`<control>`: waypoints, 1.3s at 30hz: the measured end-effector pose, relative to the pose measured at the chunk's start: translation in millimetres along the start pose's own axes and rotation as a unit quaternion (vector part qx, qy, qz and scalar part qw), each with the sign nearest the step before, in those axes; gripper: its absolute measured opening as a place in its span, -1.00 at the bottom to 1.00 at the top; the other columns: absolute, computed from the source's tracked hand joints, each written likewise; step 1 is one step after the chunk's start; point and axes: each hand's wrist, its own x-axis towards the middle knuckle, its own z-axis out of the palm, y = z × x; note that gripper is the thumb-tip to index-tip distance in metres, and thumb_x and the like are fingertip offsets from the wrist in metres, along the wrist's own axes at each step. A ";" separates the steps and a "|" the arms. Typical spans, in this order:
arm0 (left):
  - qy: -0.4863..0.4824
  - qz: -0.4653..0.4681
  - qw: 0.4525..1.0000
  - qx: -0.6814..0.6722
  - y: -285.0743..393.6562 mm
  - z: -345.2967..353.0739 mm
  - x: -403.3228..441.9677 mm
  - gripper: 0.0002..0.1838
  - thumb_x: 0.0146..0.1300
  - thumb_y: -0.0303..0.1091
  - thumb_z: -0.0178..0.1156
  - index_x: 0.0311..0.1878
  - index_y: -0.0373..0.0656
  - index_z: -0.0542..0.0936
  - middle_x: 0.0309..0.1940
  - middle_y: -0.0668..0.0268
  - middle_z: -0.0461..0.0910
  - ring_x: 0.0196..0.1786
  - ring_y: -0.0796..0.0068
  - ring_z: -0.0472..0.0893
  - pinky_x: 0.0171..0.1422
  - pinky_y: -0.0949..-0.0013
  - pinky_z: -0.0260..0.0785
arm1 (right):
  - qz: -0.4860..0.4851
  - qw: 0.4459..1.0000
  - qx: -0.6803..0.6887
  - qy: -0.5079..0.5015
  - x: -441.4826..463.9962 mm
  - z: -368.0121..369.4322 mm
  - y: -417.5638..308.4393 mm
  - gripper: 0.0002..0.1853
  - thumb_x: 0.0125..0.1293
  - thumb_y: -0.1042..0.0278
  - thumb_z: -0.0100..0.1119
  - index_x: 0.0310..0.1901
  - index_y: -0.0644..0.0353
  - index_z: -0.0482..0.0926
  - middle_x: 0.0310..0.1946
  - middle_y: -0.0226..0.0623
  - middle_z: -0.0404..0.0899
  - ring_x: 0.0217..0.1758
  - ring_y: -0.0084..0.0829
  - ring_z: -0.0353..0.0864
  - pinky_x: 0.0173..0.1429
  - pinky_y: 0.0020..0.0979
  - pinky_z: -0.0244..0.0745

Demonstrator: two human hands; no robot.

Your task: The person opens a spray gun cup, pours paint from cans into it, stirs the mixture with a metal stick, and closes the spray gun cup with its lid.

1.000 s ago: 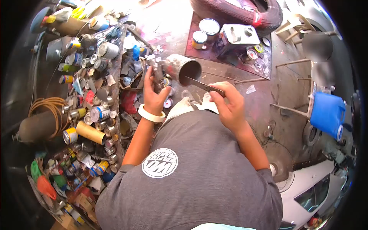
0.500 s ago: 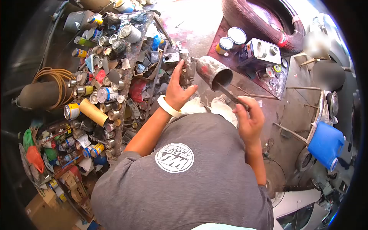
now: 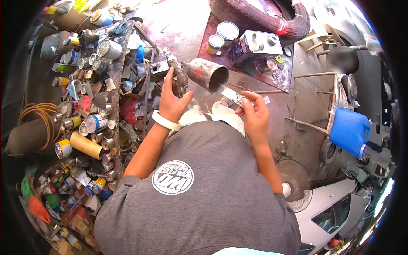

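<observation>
My left hand (image 3: 172, 104), with a pale band at the wrist, grips a paint-stained spray gun (image 3: 181, 77). Attached to the gun is a metal cup (image 3: 202, 73) with a red smear, tilted on its side so its open mouth faces right and toward me. My right hand (image 3: 256, 114) pinches a flat metal strip (image 3: 232, 95) between thumb and fingers. The strip's far end reaches the cup's mouth, and its broad face catches the light. Whether its tip touches the inner wall I cannot tell.
On the left, a cluttered bench holds several paint cans (image 3: 109, 49) and a cardboard tube (image 3: 86, 145). Ahead, a low board (image 3: 278, 80) carries a tire (image 3: 255, 19), a rectangular tin (image 3: 255, 47) and cans. To the right are a blue jug (image 3: 349, 132) and a fan (image 3: 293, 185).
The strip has turned from edge-on to showing its bright broad face, and my right hand's fingers have shifted their pinch on it. My view has swung, moving the surroundings leftward.
</observation>
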 end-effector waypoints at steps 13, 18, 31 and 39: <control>-0.124 -0.172 0.971 -0.111 -30.6 34.5 21.4 -0.10 0.20 -0.38 0.38 0.59 -0.24 0.19 0.03 0.20 0.52 -0.03 0.49 0.50 0.10 0.41 0.37 | -0.052 0.984 -0.167 0.035 -18.2 -77.4 -23.2 -0.76 0.53 0.47 0.13 0.14 0.25 0.64 -0.13 -0.31 0.71 -0.22 -0.56 0.68 -0.09 -0.48 0.55; -0.172 -0.168 0.960 -0.142 -1.4 61.2 32.8 -0.07 0.16 -0.43 0.38 0.58 -0.33 0.16 0.31 0.05 0.44 0.22 0.35 0.52 0.35 0.33 0.36 | -0.074 0.944 -0.321 -0.021 -5.2 -115.8 -26.2 -0.72 0.44 0.53 0.10 0.12 0.25 0.63 -0.11 -0.26 0.72 -0.14 -0.53 0.68 -0.02 -0.41 0.56; -0.183 -0.237 0.939 -0.171 56.3 160.8 70.7 -0.17 0.24 -0.48 0.24 0.60 -0.19 0.21 -0.11 0.29 0.56 -0.15 0.54 0.52 -0.02 0.41 0.41 | 0.072 0.986 -0.017 0.148 75.5 -271.8 130.0 -0.81 0.47 0.34 0.06 -0.11 0.26 0.61 -0.32 -0.44 0.61 -0.28 -0.60 0.55 -0.17 -0.49 0.43; -0.058 -0.242 0.963 -0.103 71.3 183.5 54.9 -0.22 0.25 -0.35 0.16 0.57 -0.24 0.25 -0.11 0.32 0.55 -0.13 0.53 0.51 0.00 0.41 0.41 | 0.043 0.921 -0.360 0.145 211.1 -406.9 253.9 -0.65 0.47 0.04 0.22 -0.20 0.23 0.57 -0.35 -0.14 0.64 -0.28 -0.19 0.61 -0.13 -0.18 0.49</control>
